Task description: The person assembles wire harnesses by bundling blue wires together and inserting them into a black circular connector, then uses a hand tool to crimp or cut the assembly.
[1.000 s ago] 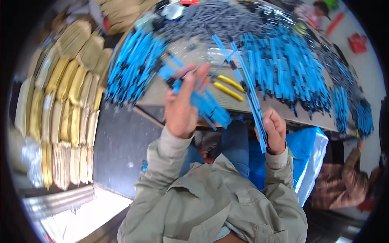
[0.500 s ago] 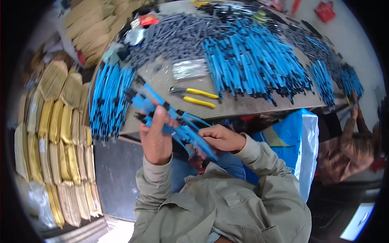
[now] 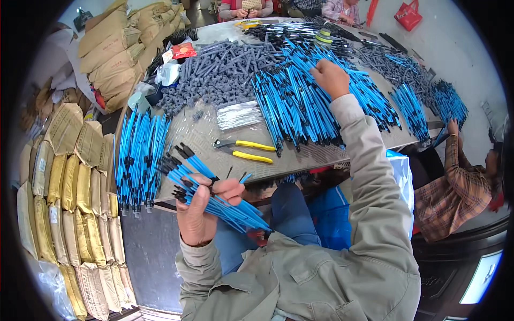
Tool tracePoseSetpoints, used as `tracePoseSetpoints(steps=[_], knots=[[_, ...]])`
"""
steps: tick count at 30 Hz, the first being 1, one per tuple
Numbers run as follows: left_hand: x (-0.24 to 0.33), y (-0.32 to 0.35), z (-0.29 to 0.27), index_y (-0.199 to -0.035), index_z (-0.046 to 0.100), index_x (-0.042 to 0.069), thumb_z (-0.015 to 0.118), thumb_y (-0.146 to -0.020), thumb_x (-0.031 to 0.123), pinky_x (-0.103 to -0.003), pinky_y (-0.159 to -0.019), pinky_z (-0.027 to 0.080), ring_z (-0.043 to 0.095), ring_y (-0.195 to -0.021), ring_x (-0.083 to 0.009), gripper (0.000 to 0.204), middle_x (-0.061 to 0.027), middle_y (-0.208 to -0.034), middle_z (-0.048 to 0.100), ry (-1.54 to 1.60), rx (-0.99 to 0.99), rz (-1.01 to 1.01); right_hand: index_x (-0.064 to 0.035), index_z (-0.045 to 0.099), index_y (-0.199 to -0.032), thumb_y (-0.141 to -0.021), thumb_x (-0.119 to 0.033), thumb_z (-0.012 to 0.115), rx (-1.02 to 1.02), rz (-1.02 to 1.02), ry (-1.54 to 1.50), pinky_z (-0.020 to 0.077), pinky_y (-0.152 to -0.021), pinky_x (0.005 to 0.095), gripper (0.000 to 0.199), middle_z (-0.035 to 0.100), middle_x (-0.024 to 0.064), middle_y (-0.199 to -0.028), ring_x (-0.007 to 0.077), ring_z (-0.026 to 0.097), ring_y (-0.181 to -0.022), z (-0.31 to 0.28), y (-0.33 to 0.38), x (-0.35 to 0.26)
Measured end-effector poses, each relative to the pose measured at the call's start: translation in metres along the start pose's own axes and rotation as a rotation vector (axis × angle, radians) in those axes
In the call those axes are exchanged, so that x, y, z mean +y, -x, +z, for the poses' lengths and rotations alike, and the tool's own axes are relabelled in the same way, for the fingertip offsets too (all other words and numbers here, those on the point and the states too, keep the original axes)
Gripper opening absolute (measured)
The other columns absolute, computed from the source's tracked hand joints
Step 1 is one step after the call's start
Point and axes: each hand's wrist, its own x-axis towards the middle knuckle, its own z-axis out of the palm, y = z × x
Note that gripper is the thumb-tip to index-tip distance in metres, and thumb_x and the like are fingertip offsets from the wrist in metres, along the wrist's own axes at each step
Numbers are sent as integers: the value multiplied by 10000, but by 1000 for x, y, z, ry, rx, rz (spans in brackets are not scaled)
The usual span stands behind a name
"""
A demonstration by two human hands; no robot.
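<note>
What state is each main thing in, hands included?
Left hand: closed around the blue bundle
Blue bundle: held, slanting
Right hand: at the large blue pile, grip unclear
Large blue pile: spread out
Yellow-handled pliers: lying, handles apart
Silvery strips: lying side by side
Grey pieces: loosely heaped

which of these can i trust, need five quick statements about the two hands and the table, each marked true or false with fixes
1. The left hand holds a bundle of blue sticks. True.
2. The right hand is at a large pile of blue sticks. True.
3. Both hands grip the bundle of blue sticks. False: only the left hand does.
4. Yellow-handled pliers lie on the table. True.
5. The right hand holds the pliers. False: neither hand holds them.
</note>
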Motion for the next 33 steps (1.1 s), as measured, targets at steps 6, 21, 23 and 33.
tracePoseSetpoints(steps=[6,21,23,33], knots=[[1,1,6,-1081,476,37,520,-882,93,-442,-774,528,625,-928,-330,211,-270,-1055,581,-110,151,-60,-53,561,-813,-837,-178,605,-72,114,-1048,414,-520,274,135,580,16,-706,138,570,-593,-39,27,-39],[-11,-32,28,-1112,494,-13,482,-924,142,-306,-698,506,627,-758,-217,244,-153,-898,628,-114,251,230,-23,519,-818,-824,-33,610,-691,162,-1670,393,-563,204,91,537,16,-779,46,498,-655,-93,194,-146],[-16,-31,23,-1095,499,-12,482,-925,143,-287,-670,501,620,-714,-201,231,-139,-871,628,-132,257,274,-16,525,-825,-836,-39,599,-744,184,-1709,401,-578,206,78,545,18,-791,47,508,-674,-92,193,-145],[11,-16,20,-1068,492,47,517,-896,140,-325,-600,529,637,-679,-216,196,-164,-844,632,-94,175,104,-126,619,-848,-809,-336,613,-51,-23,236,478,-609,381,214,624,96,-853,296,609,-765,-14,16,-7]])
